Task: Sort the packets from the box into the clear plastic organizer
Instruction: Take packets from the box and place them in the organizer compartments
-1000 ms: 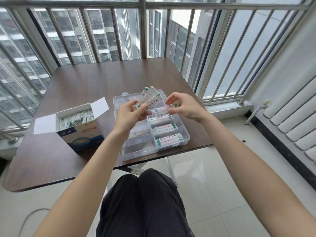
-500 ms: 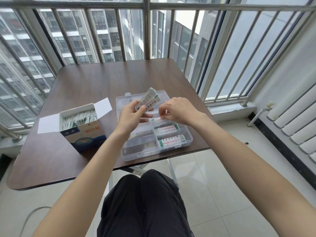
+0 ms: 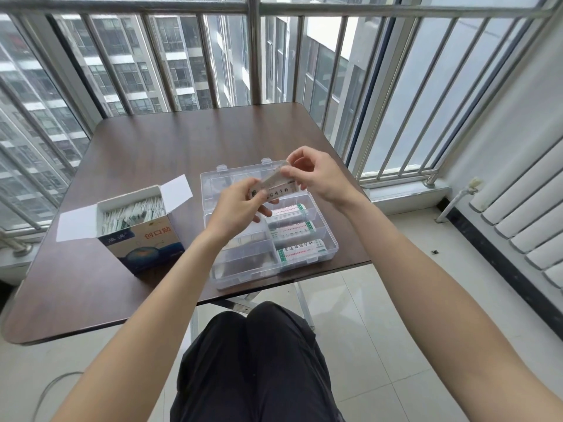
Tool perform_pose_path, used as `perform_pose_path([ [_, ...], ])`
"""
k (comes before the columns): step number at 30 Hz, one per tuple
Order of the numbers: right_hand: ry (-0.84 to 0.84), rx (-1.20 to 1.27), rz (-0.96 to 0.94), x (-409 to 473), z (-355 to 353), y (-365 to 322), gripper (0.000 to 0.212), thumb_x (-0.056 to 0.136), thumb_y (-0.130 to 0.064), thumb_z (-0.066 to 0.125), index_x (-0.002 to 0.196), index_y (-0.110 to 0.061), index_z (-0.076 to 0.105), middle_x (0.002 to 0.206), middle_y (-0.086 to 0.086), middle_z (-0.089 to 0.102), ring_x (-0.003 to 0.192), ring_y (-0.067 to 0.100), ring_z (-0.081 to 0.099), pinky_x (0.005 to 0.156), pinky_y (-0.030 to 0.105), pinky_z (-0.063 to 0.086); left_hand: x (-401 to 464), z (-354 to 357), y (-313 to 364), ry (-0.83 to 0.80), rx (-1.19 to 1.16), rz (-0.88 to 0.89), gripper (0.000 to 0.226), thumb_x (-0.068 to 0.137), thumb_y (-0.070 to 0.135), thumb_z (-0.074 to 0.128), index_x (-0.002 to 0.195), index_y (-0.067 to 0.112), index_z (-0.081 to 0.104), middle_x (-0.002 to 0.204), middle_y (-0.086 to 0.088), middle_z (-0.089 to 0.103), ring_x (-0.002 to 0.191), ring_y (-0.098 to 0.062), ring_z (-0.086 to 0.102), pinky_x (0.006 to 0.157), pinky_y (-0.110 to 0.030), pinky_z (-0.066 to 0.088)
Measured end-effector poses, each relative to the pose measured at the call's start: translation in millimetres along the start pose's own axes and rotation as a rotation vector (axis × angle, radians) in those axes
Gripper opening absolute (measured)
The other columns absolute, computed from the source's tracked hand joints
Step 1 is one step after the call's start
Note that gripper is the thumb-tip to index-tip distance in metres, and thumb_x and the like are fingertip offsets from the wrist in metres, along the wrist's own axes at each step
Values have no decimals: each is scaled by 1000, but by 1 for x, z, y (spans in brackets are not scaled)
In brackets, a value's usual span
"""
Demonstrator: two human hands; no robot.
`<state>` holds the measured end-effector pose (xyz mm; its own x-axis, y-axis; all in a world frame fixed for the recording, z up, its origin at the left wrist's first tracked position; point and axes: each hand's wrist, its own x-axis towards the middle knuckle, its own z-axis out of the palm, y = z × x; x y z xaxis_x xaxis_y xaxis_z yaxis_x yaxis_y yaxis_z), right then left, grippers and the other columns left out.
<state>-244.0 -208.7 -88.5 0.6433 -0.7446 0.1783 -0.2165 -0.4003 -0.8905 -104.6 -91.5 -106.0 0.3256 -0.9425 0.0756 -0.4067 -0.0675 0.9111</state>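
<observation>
Head view: right hand [image 3: 316, 178] is back at the packet stack [image 3: 275, 185] pinched in left hand [image 3: 240, 205], now pinching the top packet. Stack sits over the organizer [image 3: 330, 242], 12 o'clock end; box [image 3: 143, 229] at its 9. Next compartment fill likely.

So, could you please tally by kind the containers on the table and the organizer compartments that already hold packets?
Cardboard box: 1
Clear plastic organizer: 1
Compartments already holding packets: 3
Total: 5
</observation>
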Motion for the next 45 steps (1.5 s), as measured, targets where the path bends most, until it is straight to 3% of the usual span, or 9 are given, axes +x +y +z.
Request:
perform_pose_path([
  [6,103,46,8,-5,-11,5,8,88,-17,65,89,-9,62,78,4,66,59,12,59,54,24,49,-3,0,-5,-16,-25,-39,15,98,17,46,109,15,56,93,1,70,66,-8,67,52,-16,50],
  [11,178,362,78,-16,-24,16,5,89,-6,62,90,-2,61,79,11,68,70,15,69,69,23,57,-1,-5,-8,192,-201,-48,3,99,19,46,100,20,43,92,4,71,65,-11,68,50,-20,49],
  [17,78,160,101,-17,-21,24,12,87,-14,67,90,-4,64,82,8,67,74,16,65,75,29,57,9,-6,9,255,-322,-89,5,100,17,42,99,16,47,96,-1,68,81,-13,66,67,-22,52],
  [21,7,-197,58,-16,-6,25,18,78,-7,71,94,-13,65,89,0,68,75,15,63,73,25,55,21,-2,11,279,-3,-105,8,96,22,48,95,16,53,99,-2,60,82,-11,53,65,-15,44],
  [24,40,-343,53,-13,3,23,17,76,-9,71,91,-15,65,85,-3,66,70,8,57,73,25,50,26,2,6,275,328,-134,21,95,29,43,103,18,59,112,-6,62,104,-28,51,89,-38,43],
  [27,1,-509,19,-11,11,18,17,76,-9,70,91,-16,64,79,-4,68,71,11,61,76,32,52,27,6,7,249,540,-188,30,94,30,42,112,20,63,123,-8,56,115,-32,44,94,-37,30],
  [33,40,-714,15,-11,14,16,27,81,-19,68,107,-17,60,90,-1,72,90,22,63,77,35,51,24,7,5,179,538,-211,21,88,34,52,99,27,69,127,-3,51,119,-28,33,95,-35,21],
  [38,50,-723,-25,-19,-10,8,38,84,-3,47,113,-19,63,105,-2,66,104,20,52,89,33,45,26,15,7,36,591,-139,19,85,42,61,94,29,71,130,0,49,124,-25,30,97,-35,20],
  [45,-65,-755,28,-18,-8,15,14,89,-32,60,95,-27,72,108,0,54,109,19,43,87,28,35,27,28,3,-7,747,-68,26,83,50,62,95,29,72,123,-1,54,120,-27,34,95,-39,22],
])
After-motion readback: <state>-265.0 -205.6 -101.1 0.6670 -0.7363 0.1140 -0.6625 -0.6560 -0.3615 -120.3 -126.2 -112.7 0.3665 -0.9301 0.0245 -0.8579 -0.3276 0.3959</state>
